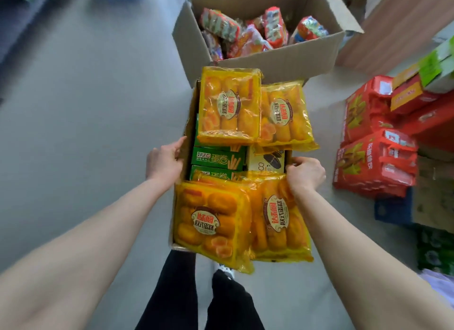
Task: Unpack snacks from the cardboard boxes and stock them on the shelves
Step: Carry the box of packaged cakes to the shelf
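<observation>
Carton [187,133], held up over the grey floor [98,108], is crammed: four yellow cake packs [229,106] overhang its near and far rims, green boxes [218,157] and a pale box [266,161] wedged between them, so its walls show only as a strip on its left. Left hand [163,161] curls round the carton's left rim, right hand [305,173] grips its right side with fingertips buried among packs. Open floor left of the carton; a second open box [265,59] of red packs just beyond its far end, red cases [375,162] stacked to its right, blurred.
</observation>
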Demonstrator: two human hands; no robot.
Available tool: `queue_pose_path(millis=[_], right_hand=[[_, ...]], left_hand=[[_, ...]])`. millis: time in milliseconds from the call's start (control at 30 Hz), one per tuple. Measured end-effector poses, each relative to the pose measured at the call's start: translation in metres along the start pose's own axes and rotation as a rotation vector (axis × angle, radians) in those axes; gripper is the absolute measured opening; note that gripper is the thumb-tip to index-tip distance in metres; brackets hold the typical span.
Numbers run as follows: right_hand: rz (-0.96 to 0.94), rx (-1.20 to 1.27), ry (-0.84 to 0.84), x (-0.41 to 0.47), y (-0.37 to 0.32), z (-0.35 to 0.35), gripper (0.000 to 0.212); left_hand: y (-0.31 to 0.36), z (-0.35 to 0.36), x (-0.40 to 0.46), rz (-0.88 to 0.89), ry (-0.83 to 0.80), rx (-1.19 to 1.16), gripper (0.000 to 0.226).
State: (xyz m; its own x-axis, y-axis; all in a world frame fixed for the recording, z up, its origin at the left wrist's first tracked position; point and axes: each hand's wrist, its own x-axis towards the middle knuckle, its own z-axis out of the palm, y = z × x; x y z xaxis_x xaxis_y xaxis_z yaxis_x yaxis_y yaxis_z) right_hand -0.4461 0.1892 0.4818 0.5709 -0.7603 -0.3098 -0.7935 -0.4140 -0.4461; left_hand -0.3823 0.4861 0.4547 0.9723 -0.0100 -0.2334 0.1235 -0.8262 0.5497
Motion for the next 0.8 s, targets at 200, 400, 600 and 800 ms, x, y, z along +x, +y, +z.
queue_pose_path(millis=[200,400,600,800], right_hand=[[-0.275,-0.078,-0.114,-0.086,-0.043,0.011,0.026],[-0.547,-0.142,-0.272,-0.201,-0.095,0.050,0.030],[-0.801,-0.225,-0.391,-0.351,-0.133,0.110,0.033],[-0.972,-0.298,-0.514,-0.537,-0.146,0.185,0.031]], left_hand=[[-0.078,-0.055,-0.115,-0.239,0.192,-0.109,0.048],[-0.166,-0.107,-0.227,-0.431,0.386,-0.213,0.046],[-0.272,-0.158,-0.332,-0.623,0.543,-0.355,0.047],[-0.402,-0.210,-0.459,-0.760,0.703,-0.363,0.040]])
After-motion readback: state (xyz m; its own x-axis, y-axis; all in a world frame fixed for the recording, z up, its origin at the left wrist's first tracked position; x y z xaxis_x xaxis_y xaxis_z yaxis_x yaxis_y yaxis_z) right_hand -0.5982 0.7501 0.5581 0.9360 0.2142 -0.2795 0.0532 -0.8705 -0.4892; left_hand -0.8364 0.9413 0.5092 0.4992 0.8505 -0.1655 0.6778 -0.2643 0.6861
